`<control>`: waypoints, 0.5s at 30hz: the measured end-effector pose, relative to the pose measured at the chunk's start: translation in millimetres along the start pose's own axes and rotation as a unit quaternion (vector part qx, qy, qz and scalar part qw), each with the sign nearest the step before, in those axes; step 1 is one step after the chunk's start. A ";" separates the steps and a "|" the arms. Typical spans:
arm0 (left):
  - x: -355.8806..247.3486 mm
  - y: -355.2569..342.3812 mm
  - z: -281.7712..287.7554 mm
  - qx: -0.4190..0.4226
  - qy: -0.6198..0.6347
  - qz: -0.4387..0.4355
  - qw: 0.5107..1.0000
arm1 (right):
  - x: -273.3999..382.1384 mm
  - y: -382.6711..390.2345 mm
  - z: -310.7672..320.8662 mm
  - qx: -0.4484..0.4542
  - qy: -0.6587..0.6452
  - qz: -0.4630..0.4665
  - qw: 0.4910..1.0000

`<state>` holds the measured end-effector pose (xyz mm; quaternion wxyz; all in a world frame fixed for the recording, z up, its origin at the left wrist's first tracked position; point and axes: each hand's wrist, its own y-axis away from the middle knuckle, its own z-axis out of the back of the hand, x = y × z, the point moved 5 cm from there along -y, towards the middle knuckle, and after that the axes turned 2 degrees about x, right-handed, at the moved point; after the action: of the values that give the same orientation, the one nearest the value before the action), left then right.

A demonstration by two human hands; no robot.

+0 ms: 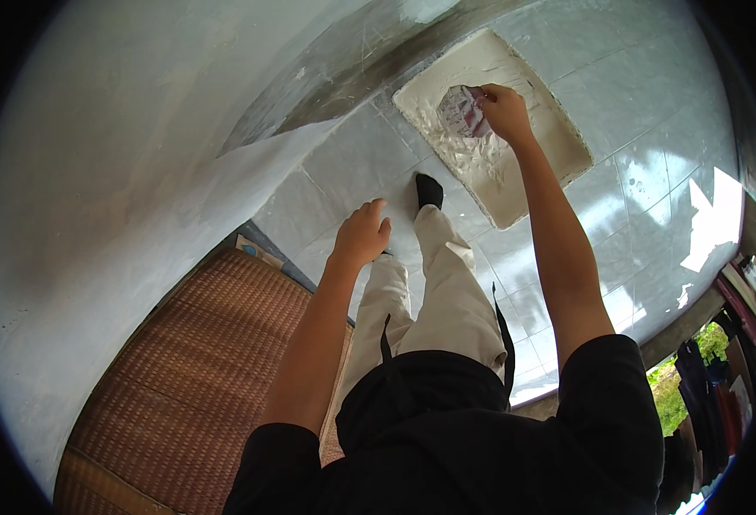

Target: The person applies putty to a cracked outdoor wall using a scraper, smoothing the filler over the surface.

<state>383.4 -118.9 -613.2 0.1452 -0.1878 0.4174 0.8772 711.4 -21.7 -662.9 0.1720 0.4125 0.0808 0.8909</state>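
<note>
Nearest, a person's black shirt (472, 463) and pale trousers (451, 313), seen from above. A brown woven mat (189, 360) lies at the left. The left hand (361, 233) hangs empty above the grey tiled floor (335, 172), its thumb and fingers apart. Just ahead is a dark-socked foot (428, 190). Farther off, the right hand (505, 113) has its fingers clamped on the edge of a flat reddish piece (460, 113) smeared with whitish paste (481, 167), inside a shallow rectangular tray (554, 154) on the floor, beside the wall.
</note>
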 end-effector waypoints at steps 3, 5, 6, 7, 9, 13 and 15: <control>0.7 0.1 -2.4 0.004 0.001 0.004 1.000 | -19.7 14.9 3.0 -0.029 -0.034 -0.100 0.994; -0.4 -1.4 -3.3 0.011 0.013 0.005 1.000 | -33.1 27.0 2.3 -0.027 -0.114 -0.181 0.976; -1.8 -2.8 -2.6 0.007 0.015 0.001 1.000 | -35.0 31.5 4.3 -0.030 -0.111 -0.178 0.977; -1.1 -3.7 -2.6 -0.004 0.023 -0.008 1.000 | -38.5 37.3 -1.3 -0.019 -0.230 -0.203 0.952; -5.8 -4.3 1.5 -0.017 0.032 -0.020 0.999 | -38.0 50.5 -5.9 0.004 -0.381 -0.246 0.891; -23.9 -4.6 20.1 -0.043 0.091 -0.035 0.994 | -17.3 70.5 6.3 -0.012 -0.510 -0.228 0.829; -36.1 -4.2 36.9 -0.072 0.109 -0.067 0.989 | -1.2 76.8 14.9 -0.006 -0.546 -0.189 0.816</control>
<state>409.5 -90.9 -578.3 0.1437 -0.3201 0.3527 0.8674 705.0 -93.4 -632.2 0.3559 0.8065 0.0447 0.4701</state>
